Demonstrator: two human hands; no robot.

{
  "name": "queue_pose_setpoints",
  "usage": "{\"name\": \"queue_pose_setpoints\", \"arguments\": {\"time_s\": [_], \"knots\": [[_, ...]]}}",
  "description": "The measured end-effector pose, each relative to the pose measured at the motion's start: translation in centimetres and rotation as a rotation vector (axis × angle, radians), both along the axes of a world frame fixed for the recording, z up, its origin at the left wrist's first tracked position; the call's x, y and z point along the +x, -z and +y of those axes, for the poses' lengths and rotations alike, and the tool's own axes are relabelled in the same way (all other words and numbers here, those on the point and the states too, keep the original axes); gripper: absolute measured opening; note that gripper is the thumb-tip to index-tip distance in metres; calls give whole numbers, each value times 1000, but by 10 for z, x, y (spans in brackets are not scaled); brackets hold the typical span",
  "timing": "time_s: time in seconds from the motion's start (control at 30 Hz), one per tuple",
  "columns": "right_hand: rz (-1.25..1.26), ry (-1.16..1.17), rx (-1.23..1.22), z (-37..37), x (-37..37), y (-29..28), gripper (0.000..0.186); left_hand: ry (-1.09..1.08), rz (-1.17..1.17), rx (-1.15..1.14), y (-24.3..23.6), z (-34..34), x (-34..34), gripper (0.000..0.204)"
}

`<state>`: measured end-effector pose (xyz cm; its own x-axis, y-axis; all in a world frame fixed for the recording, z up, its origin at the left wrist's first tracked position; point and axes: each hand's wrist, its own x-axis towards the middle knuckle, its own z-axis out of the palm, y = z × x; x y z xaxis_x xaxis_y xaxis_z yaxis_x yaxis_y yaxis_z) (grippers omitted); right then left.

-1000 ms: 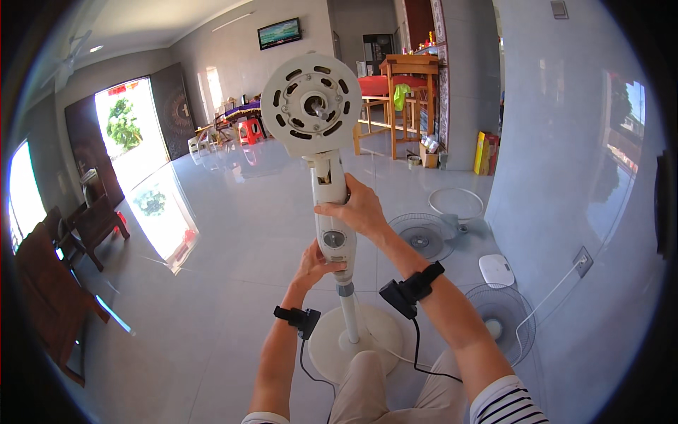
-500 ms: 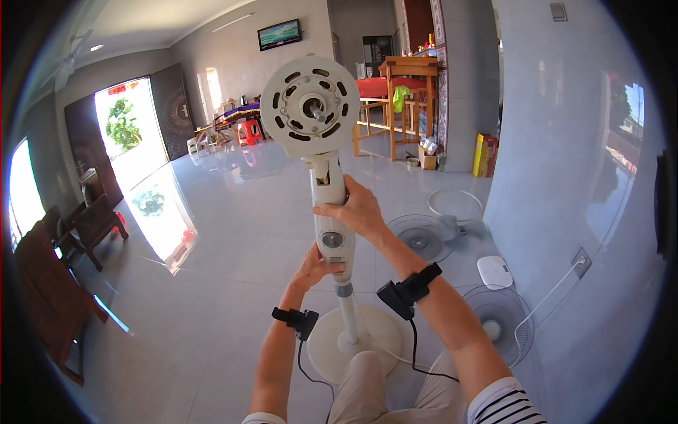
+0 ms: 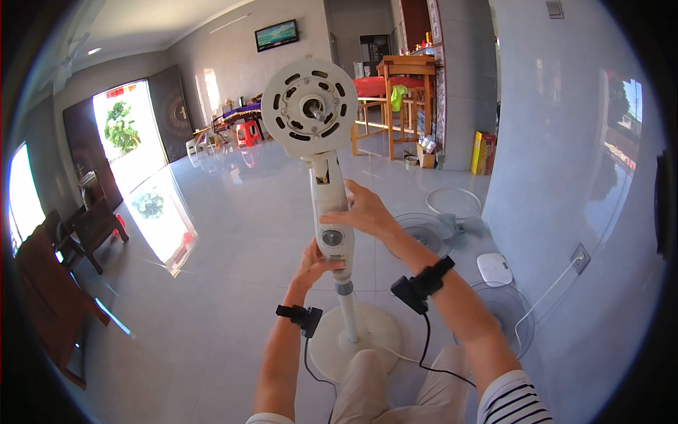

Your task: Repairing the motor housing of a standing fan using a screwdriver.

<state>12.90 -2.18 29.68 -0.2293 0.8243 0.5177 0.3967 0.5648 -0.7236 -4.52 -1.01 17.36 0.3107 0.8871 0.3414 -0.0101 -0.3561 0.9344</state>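
Note:
A white stand fan (image 3: 332, 205) rises upright in front of me, without its blades and guard, so the round slotted motor plate (image 3: 339, 90) and its bare metal shaft show. My left hand (image 3: 309, 267) is closed round the lower part of the control housing, thumb across the front below the round dial (image 3: 332, 238). Higher up, my right hand (image 3: 366, 213) holds the housing from the right, its thumb lying across the front above the dial. Some of the fingers are hidden behind the housing. The round base (image 3: 325, 346) rests on the floor by my legs.
On the floor to the right are a white ring (image 3: 428, 201), wire fan guards (image 3: 417, 237), a greyish fan blade (image 3: 472, 227) and a white flat scale (image 3: 494, 269). A white cord (image 3: 547, 311) runs from a wall socket (image 3: 580, 258). Wooden chairs (image 3: 53, 304) stand left.
My right hand has slid slightly down and to the right along the housing, and its forearm has shifted right. My left hand keeps its place on the fan.

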Motion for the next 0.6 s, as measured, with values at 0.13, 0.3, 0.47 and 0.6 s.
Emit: {"name": "queue_pose_setpoints", "arguments": {"time_s": [0.13, 0.3, 0.47, 0.6], "knots": [[54, 112, 73, 5, 62, 38, 39, 8, -32, -13, 0, 1, 6, 65], [455, 19, -374, -47, 93, 14, 17, -14, -13, 13, 2, 0, -1, 66], [365, 98, 133, -73, 89, -54, 15, 69, -109, 1, 3, 1, 0, 66], [133, 238, 501, -94, 83, -107, 21, 42, -95, 19, 3, 2, -2, 63]]}}
